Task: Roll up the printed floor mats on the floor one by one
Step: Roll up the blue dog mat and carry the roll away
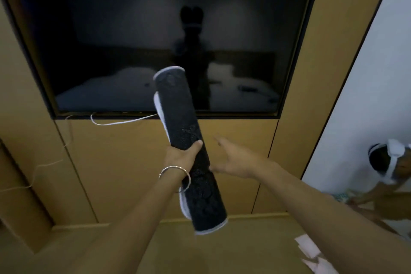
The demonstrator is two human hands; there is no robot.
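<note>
A rolled-up mat [182, 118], dark with a faint pattern and white edging, is held up in the air, tilted with its top leaning left. My left hand [183, 155], a metal bangle on its wrist, grips the roll around its middle. Just right of the roll is my right hand [233, 160], fingers spread, thumb touching or nearly touching the roll's side. No floor and no other mats are in view.
A large dark TV screen [155, 29] is set in a tan wooden wall panel [244, 151] right behind the mat, a white cable [120, 123] hanging below it. A wooden ledge [222, 249] runs below. Another person [387, 162] crouches at the right, by a white wall.
</note>
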